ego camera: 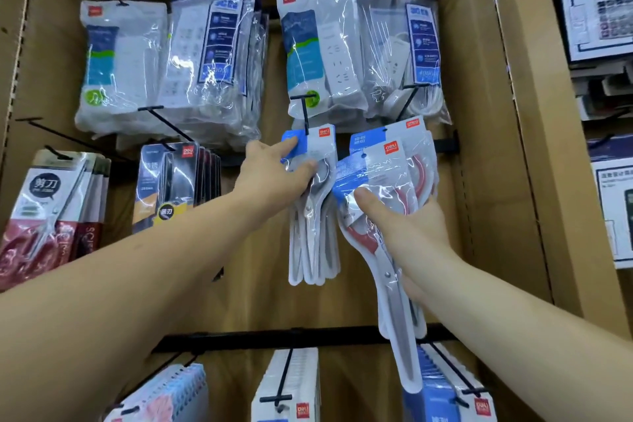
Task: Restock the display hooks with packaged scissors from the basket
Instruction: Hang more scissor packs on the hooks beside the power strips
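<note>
Clearly the right hand (407,223) clasps a fanned bunch of red-handled scissor packs (387,168), thumb on front, just beside the hook (304,113). The left hand (274,175) pinches the hanging packs (313,216) there. Slick film, light, stiff blades: likely best held near the header hole.

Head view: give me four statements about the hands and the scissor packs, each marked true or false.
1. The right hand holds clear packs of red-handled scissors. True.
2. The left hand hangs idle. False: it grips the clear pack of silver scissors hanging on the black wire hook.
3. White power strips in clear bags hang above the scissors. True.
4. A basket shows below the hands. False: none is in view; white packs on hooks hang there.
</note>
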Demonstrator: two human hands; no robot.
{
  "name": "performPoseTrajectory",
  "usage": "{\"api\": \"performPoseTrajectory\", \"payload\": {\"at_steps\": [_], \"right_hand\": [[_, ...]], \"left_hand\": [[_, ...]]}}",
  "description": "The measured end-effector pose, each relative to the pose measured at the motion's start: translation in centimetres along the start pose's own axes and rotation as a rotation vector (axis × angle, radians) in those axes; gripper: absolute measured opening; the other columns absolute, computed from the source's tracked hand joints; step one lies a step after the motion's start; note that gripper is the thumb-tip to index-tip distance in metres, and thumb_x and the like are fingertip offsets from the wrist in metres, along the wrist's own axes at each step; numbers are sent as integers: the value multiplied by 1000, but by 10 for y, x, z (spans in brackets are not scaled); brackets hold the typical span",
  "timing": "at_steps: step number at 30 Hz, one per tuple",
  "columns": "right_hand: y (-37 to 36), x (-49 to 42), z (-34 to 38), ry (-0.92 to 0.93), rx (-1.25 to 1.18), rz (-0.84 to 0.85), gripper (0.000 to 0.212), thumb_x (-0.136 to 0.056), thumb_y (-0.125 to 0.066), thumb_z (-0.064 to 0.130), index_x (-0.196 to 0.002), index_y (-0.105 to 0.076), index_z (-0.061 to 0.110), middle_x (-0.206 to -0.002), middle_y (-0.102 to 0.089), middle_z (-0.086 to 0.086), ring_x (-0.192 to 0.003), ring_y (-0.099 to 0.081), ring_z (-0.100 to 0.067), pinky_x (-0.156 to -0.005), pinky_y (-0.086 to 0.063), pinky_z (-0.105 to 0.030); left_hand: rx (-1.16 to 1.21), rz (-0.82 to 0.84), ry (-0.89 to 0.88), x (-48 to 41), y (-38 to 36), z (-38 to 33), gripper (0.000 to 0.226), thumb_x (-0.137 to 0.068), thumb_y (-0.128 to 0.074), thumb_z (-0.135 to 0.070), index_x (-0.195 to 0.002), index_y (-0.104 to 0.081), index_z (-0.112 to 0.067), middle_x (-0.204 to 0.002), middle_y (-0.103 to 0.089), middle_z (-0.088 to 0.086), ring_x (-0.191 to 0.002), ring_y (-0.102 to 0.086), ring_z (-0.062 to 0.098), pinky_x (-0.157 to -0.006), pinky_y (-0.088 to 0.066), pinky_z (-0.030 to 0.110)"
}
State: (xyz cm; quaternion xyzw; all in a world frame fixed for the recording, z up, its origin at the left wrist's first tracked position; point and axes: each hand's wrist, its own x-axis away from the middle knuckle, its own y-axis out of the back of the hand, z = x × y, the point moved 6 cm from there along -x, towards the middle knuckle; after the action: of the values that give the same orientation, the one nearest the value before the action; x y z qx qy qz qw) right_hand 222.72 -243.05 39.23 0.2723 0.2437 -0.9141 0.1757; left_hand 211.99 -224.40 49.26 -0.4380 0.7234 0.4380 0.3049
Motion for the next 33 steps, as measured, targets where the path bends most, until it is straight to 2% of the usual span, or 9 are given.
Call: {"api": "performPoseTrajectory", "payload": {"at_steps": [2,4,7,10,15,19,26,29,33], "right_hand": [[6,5,0,-1,-20,0,74,-76,-94,41,-138,-55,36,-123,-73,13,-112,-73,-14,-101,-60,-47],[14,9,1,-1,-31,5,68,-79,-90,42,-137,-55,38,-122,-73,14,-110,-74,-13,-96,-63,-43],[25,14,6,32,-43,7,62,-81,-88,41,-135,-57,38,-118,-76,13,-103,-77,-11,-85,-66,-34],[35,15,11,41,-112,6,58,-80,-91,35,-133,-67,29,-114,-80,4,-98,-80,-20,-90,-65,-47],[57,18,25,66,-67,71,57,-78,-91,35,-130,-69,24,-111,-81,-2,-97,-80,-26,-88,-65,-51],[81,14,27,14,-76,31,43,-82,-85,38,-120,-74,22,-103,-83,-3,-92,-81,-26,-87,-65,-48],[108,-6,27,-32,-16,-78,42,-97,-62,62,-116,-73,26,-95,-83,0,-86,-81,-21,-82,-64,-42],[117,-16,29,6,47,-110,41,-100,-57,62,-119,-72,28,-98,-81,-1,-85,-79,-23,-60,-61,-35],[123,-26,30,31,75,-156,45,-100,-57,61,-125,-68,25,-105,-78,-5,-87,-76,-27,-53,-58,-29]], "left_hand": [[-76,-160,-71,19,7,-8,57,-93,-71,-52,-144,-57,-29,-127,-34,-8,-126,-49,17,-109,-44,35],[-25,-251,-178,45,8,-27,37,-95,-71,-46,-125,-62,-26,-118,-47,-7,-109,-56,12,-96,-49,32],[174,-68,-59,72,-21,-41,35,-90,-73,-57,-104,-65,-26,-83,-67,-6,-73,-65,10,-66,-51,30],[357,147,140,86,-58,-52,52,-86,-74,-64,-111,-65,-19,-93,-75,4,-76,-75,18,-51,-56,29],[750,250,192,81,-86,-79,27,-92,-81,-28,-108,-73,-7,-84,-74,8,-71,-70,18,-67,-64,34],[822,245,148,68,-102,-89,27,-93,-77,-6,-120,-74,-10,-97,-80,4,-68,-71,8,-59,-55,22],[865,79,126,45,-112,-112,43,-91,-78,-1,-126,-56,-15,-103,-79,7,-83,-77,15,-65,-60,27],[721,-71,16,28,-98,-115,52,-89,-79,-2,-124,-50,-26,-89,-74,1,-69,-70,13,-65,-61,33],[570,-55,-77,13,-96,-123,38,-92,-75,-6,-114,-53,-28,-99,-71,16,-63,-65,19,-64,-60,36]]}}
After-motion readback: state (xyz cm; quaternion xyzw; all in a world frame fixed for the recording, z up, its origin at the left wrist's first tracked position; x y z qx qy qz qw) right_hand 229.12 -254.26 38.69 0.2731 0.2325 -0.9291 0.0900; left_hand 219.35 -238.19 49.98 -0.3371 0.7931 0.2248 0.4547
